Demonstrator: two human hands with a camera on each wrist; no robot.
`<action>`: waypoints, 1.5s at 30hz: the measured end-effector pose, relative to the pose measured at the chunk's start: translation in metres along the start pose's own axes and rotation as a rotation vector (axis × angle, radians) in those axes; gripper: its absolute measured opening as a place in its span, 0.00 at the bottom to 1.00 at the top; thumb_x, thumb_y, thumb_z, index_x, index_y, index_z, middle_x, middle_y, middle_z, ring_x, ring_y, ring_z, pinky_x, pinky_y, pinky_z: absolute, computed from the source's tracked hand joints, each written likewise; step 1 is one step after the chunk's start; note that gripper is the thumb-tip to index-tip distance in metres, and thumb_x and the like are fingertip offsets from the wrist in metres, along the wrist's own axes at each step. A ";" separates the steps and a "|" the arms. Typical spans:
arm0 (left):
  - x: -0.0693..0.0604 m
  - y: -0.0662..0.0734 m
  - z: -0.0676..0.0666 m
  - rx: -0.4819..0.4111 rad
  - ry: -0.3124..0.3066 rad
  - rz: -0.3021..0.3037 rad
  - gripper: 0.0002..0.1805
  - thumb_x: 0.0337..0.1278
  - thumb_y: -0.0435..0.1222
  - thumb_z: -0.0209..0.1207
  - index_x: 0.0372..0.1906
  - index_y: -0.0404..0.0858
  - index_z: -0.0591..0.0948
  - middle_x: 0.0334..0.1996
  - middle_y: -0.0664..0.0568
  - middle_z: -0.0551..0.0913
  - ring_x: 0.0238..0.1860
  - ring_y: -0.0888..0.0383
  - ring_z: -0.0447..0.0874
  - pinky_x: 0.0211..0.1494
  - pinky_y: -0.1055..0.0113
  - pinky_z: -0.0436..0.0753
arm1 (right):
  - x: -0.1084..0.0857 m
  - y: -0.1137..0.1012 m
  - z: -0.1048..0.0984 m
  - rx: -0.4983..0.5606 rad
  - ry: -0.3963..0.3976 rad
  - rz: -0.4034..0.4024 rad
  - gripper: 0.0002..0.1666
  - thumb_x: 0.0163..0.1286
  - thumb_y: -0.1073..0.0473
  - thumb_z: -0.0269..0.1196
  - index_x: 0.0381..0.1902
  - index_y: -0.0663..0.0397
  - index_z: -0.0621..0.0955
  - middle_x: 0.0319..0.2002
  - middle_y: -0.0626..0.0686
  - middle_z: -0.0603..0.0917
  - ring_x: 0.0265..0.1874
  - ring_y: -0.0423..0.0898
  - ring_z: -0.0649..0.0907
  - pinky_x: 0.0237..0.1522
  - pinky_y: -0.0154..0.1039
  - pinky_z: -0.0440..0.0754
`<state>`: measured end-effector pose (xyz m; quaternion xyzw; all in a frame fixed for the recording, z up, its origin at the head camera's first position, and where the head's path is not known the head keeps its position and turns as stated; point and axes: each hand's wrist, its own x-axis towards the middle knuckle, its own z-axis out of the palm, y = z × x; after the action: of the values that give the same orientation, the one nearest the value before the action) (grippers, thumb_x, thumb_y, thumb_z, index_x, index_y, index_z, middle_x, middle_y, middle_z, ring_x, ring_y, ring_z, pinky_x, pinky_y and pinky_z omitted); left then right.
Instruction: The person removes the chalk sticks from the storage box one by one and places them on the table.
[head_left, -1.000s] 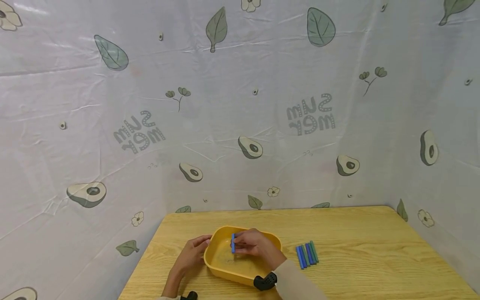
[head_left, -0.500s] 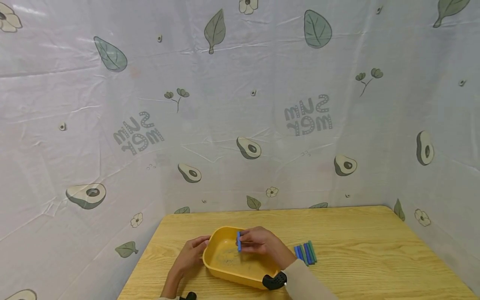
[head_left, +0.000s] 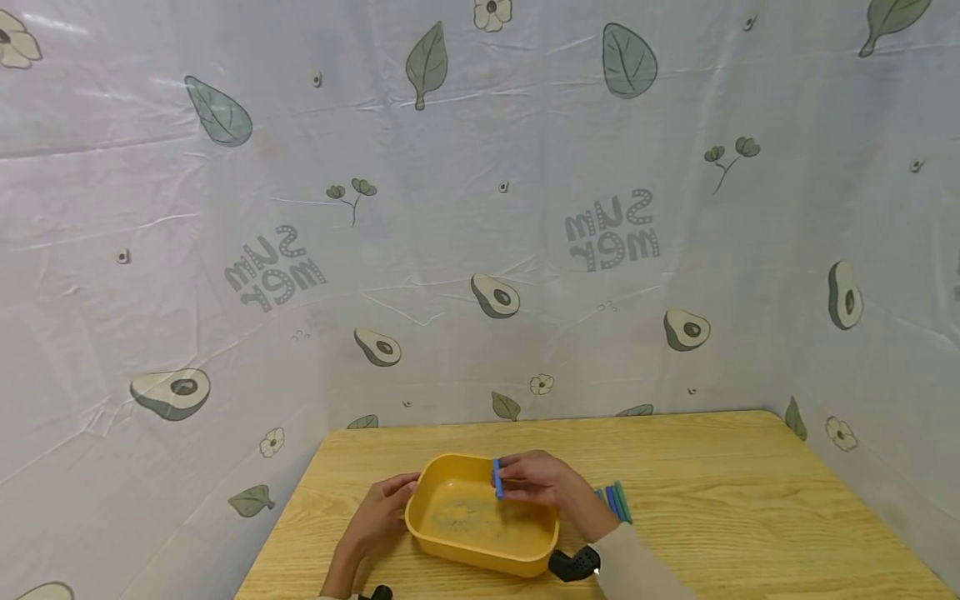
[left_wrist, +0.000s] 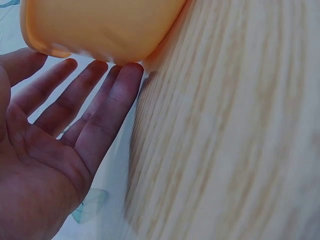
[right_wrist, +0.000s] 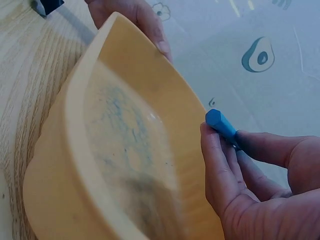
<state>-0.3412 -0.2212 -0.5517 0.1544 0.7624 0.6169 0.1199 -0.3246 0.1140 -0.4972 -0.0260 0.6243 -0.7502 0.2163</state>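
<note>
A yellow plastic basin point(head_left: 442, 546) sits on the table, blue-grey specks scattered over its bottom. My left hand point(head_left: 380, 510) is at its left side; in the left wrist view the nearly straight fingers point(left_wrist: 107, 115) touch the outer wall, and the thumb lies at the rim. With thumb and fingertips, my right hand point(head_left: 540, 479) pinches a blue six-sided crayon point(right_wrist: 222, 125) above the basin's right half. The crayon stands roughly upright in the head view, apart from the bottom. Several blue and green crayons point(head_left: 618, 504) lie side by side right of the basin, partly hidden by the right arm.
The wood-grain table point(head_left: 720, 500) extends to the right and behind the basin. A pale sheet point(head_left: 420, 250) printed with leaves and avocados hangs around the back and sides. Black camera mounts point(head_left: 573, 564) are strapped to the wrists.
My right hand has moved to the right over the basin with the blue crayon, and its arm now covers more of the crayon row. The left hand stays at the basin's side.
</note>
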 end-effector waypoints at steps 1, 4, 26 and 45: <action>0.000 0.000 0.000 0.002 0.002 0.001 0.31 0.85 0.48 0.54 0.75 0.29 0.75 0.73 0.29 0.76 0.61 0.48 0.88 0.53 0.55 0.93 | -0.002 0.000 -0.002 -0.003 -0.005 -0.003 0.29 0.80 0.71 0.59 0.73 0.80 0.68 0.48 0.59 0.86 0.49 0.48 0.87 0.53 0.41 0.92; -0.001 0.001 0.001 0.000 0.005 -0.009 0.31 0.84 0.48 0.55 0.76 0.30 0.75 0.73 0.29 0.76 0.61 0.48 0.88 0.53 0.56 0.93 | -0.008 -0.002 -0.007 -0.006 -0.027 -0.012 0.30 0.81 0.70 0.58 0.74 0.80 0.67 0.48 0.57 0.87 0.48 0.46 0.88 0.53 0.40 0.92; -0.003 0.008 0.005 -0.011 -0.006 -0.009 0.31 0.84 0.49 0.55 0.76 0.30 0.75 0.72 0.31 0.78 0.59 0.47 0.89 0.52 0.55 0.93 | -0.043 -0.016 -0.050 0.089 -0.034 -0.038 0.23 0.82 0.66 0.59 0.70 0.71 0.75 0.46 0.52 0.90 0.47 0.43 0.89 0.52 0.36 0.91; -0.003 0.005 0.006 -0.009 0.007 -0.016 0.32 0.84 0.49 0.55 0.76 0.30 0.75 0.72 0.30 0.77 0.60 0.46 0.89 0.52 0.52 0.93 | -0.069 -0.019 -0.105 0.118 -0.021 -0.059 0.18 0.85 0.65 0.56 0.67 0.64 0.76 0.46 0.48 0.89 0.46 0.42 0.88 0.53 0.34 0.90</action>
<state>-0.3359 -0.2159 -0.5484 0.1454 0.7613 0.6198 0.1230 -0.3001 0.2385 -0.4861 -0.0394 0.5758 -0.7913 0.2019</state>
